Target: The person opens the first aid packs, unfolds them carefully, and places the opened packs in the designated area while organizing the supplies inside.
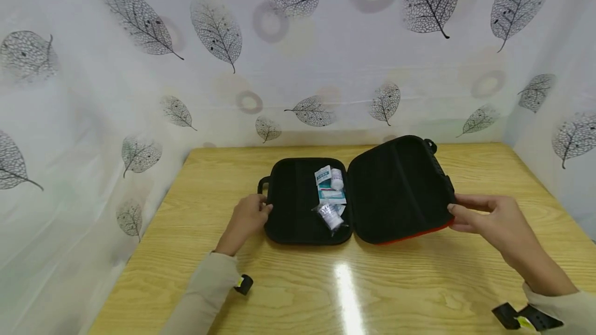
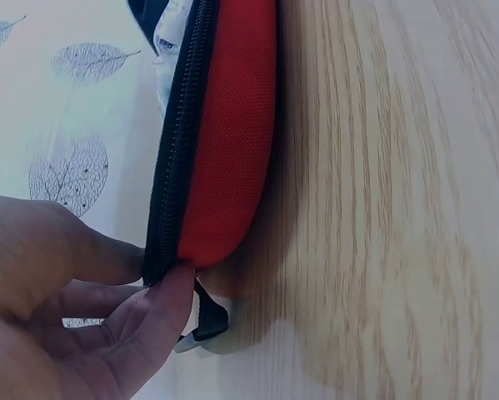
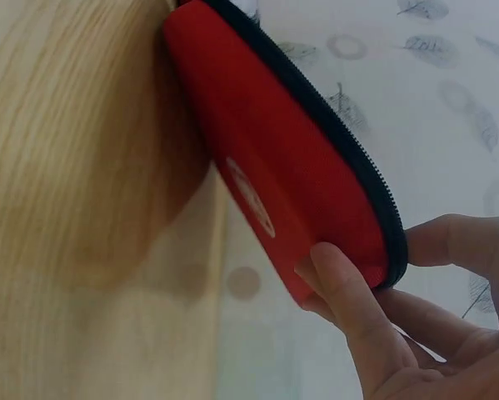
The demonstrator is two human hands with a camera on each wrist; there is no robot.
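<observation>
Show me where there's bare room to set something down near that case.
Bare table borders the open case on its near side; another patch lies left, past the left hand. Inside, the left half beside the handle is bare; its hinge side is crowded with packets and a white bottle.

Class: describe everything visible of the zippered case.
The zippered case lies open on the table, red and fabric-like outside with a white marking, black inside. A black loop juts leftward. Its left half lies flat, holding small packets and a bottle; its right half tilts up. The left hand and right hand each pinch an edge.
</observation>
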